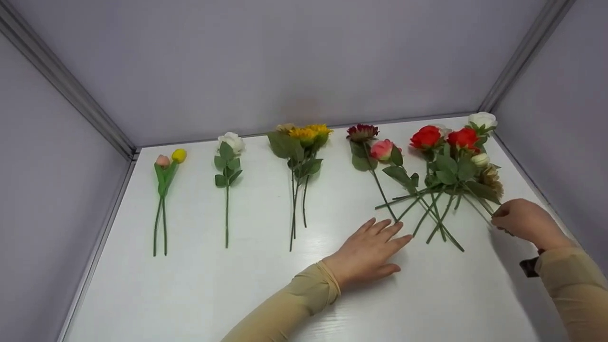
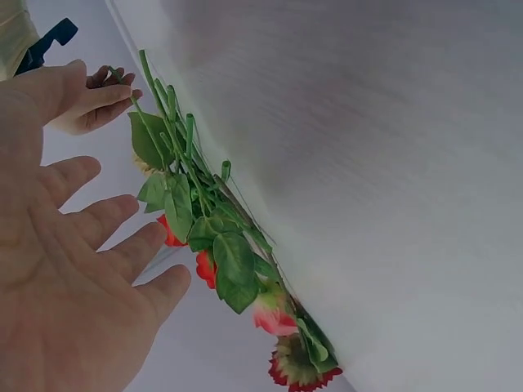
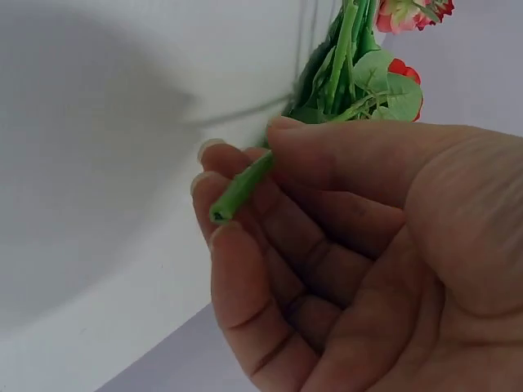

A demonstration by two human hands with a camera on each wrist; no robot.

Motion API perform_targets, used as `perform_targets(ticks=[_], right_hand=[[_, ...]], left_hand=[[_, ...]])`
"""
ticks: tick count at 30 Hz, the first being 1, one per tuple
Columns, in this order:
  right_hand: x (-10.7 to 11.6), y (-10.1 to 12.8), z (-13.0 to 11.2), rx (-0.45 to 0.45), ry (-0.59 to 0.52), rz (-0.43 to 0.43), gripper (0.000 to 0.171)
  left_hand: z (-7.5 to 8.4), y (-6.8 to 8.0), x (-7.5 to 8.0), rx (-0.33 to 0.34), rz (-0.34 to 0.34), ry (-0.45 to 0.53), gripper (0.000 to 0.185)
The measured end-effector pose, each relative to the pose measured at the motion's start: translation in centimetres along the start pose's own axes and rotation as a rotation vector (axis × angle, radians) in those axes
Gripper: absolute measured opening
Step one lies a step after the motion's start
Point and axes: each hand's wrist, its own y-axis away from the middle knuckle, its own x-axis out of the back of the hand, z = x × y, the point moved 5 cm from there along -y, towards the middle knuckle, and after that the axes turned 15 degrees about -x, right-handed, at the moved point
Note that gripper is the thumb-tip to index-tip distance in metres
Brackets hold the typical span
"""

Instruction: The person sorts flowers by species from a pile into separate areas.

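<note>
Flowers [image 1: 446,164] on white table [image 1: 190,294] — grey walls [image 1: 285,57] around.

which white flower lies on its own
The white flower between the tulips and the yellow flowers; the other white ones lie in the tangle at right.

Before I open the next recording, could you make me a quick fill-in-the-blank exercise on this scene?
The right hand pinches a green ____.
The left hand holds ____.
One tulip is pink; the other tulip is ____.
The bloom between the tulips and the sunflowers is ____.

Missing words: stem; nothing; yellow; white.
</note>
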Motion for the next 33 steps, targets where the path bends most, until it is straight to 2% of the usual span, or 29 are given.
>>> perform_targets(ticks=[9,12,15,18,21,23,26,29,33], right_hand=[[0.1,0.7,-0.7,0.026,-0.146,-0.015,0.03],[0.2,1.1,-1.4,0.034,-0.202,-0.002,0.034],[0.1,1.5,-2.6,0.046,-0.277,0.019,0.041],[-0.6,1.8,-4.8,0.075,-0.381,0.036,0.045],[-2.2,2.1,-8.2,0.126,-0.502,0.035,0.045],[-3.7,2.0,-11.1,0.158,-0.595,0.004,0.043],[-6.3,2.1,-15.6,0.186,-0.732,-0.068,0.043],[-8.7,2.5,-19.8,0.219,-0.861,-0.144,0.041],[-11.0,3.0,-24.3,0.282,-0.964,-0.219,0.039]], left_hand=[[-0.6,0.4,0.1,0.026,0.019,0.048,0.067],[-1.1,0.6,0.5,0.046,0.074,0.05,0.062],[-1.8,1.0,1.3,0.094,0.181,0.106,0.053],[-2.9,1.7,2.2,0.188,0.322,0.276,0.043],[-4.4,2.5,3.0,0.325,0.478,0.555,0.035],[-5.7,3.2,3.5,0.415,0.602,0.755,0.031],[-7.5,4.1,4.2,0.497,0.767,1.002,0.031],[-9.2,5.1,5.0,0.553,0.879,1.148,0.035],[-11.1,6.6,5.9,0.623,1.0,1.238,0.037]])
